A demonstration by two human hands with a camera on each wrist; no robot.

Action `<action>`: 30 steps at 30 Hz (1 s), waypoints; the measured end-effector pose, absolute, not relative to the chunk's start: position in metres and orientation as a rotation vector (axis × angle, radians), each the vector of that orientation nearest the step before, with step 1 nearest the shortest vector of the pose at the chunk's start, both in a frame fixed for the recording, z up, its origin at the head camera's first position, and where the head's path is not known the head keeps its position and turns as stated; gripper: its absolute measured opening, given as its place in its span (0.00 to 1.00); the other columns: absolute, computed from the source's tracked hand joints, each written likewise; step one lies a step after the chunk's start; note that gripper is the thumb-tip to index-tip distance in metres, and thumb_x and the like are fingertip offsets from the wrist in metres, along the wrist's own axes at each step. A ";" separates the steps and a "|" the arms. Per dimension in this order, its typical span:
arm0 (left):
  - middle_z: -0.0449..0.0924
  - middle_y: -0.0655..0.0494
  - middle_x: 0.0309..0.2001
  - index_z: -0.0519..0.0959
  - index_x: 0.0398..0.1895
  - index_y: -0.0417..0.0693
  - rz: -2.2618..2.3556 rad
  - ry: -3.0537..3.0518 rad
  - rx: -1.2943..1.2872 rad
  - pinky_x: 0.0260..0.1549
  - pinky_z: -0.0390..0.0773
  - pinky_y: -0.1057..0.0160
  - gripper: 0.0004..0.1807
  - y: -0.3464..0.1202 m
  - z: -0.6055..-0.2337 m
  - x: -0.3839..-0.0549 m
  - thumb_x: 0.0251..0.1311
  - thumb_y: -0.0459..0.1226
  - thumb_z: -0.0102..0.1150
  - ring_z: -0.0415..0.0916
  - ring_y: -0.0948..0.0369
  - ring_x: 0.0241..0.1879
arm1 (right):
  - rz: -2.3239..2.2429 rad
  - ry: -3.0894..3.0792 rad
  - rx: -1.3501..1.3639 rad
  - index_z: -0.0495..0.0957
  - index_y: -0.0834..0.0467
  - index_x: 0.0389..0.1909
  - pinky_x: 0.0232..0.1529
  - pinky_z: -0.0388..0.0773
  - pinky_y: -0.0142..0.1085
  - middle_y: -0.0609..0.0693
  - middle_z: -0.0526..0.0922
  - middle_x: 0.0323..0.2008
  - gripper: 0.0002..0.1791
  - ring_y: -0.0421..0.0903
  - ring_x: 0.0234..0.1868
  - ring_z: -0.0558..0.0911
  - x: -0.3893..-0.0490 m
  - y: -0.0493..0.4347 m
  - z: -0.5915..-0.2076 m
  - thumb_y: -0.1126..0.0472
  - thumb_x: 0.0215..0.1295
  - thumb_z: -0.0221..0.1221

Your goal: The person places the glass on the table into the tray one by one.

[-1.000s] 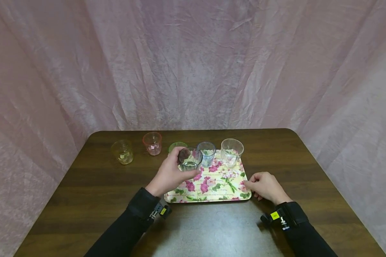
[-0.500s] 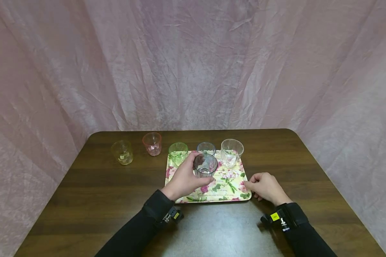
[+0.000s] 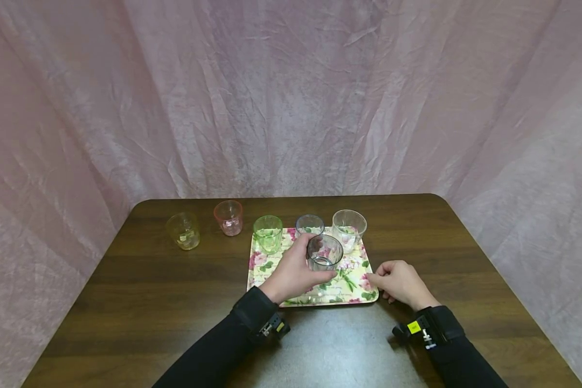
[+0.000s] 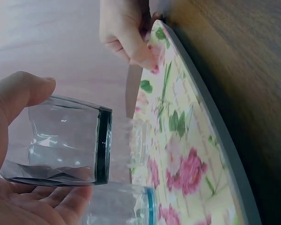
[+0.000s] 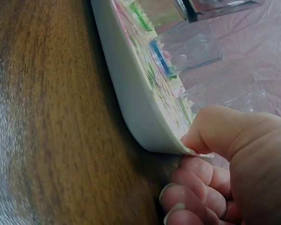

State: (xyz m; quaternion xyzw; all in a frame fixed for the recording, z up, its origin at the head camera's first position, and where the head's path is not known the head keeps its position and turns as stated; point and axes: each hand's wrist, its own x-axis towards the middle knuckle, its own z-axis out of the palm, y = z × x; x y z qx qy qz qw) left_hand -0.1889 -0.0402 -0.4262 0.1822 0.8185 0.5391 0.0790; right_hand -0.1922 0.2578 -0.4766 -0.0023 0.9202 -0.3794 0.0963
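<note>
My left hand (image 3: 293, 275) grips a grey-tinted glass (image 3: 326, 254) between thumb and fingers, above the floral tray (image 3: 259, 275). In the left wrist view a gap shows between this glass (image 4: 65, 145) and the tray surface. Along the tray's far side stand a green glass (image 3: 268, 237), a blue glass (image 3: 310, 223) and a larger clear glass (image 3: 349, 231). My right hand (image 3: 402, 283) pinches the tray's right edge near its front corner. In the right wrist view its thumb lies on top of the rim (image 5: 131, 98), the fingers curled below.
To the left of the tray, a pink glass (image 3: 229, 220) and a yellow glass (image 3: 185, 233) stand on the wooden table (image 3: 126, 302). A pink curtain (image 3: 291, 97) hangs behind the table's far edge.
My left hand has carried the grey glass rightward and a little nearer, bringing the green glass into full view. The right hand has stayed at the tray's edge.
</note>
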 end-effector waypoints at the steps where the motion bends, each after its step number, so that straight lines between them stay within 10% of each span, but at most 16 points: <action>1: 0.78 0.41 0.68 0.64 0.80 0.42 1.611 2.448 0.546 0.62 0.84 0.50 0.47 -0.038 -0.427 -0.189 0.63 0.43 0.79 0.80 0.48 0.65 | -1.123 2.727 -0.006 0.83 0.57 0.28 0.22 0.84 0.38 0.47 0.81 0.18 0.16 0.45 0.19 0.81 -0.192 0.258 -0.477 0.51 0.69 0.72; 30: 0.81 0.43 0.65 0.69 0.73 0.41 1.531 2.568 0.591 0.67 0.83 0.49 0.45 0.007 -0.443 -0.199 0.57 0.43 0.84 0.80 0.49 0.65 | -1.130 2.735 -0.018 0.84 0.56 0.27 0.21 0.83 0.37 0.46 0.81 0.18 0.15 0.44 0.18 0.81 -0.193 0.258 -0.476 0.53 0.71 0.70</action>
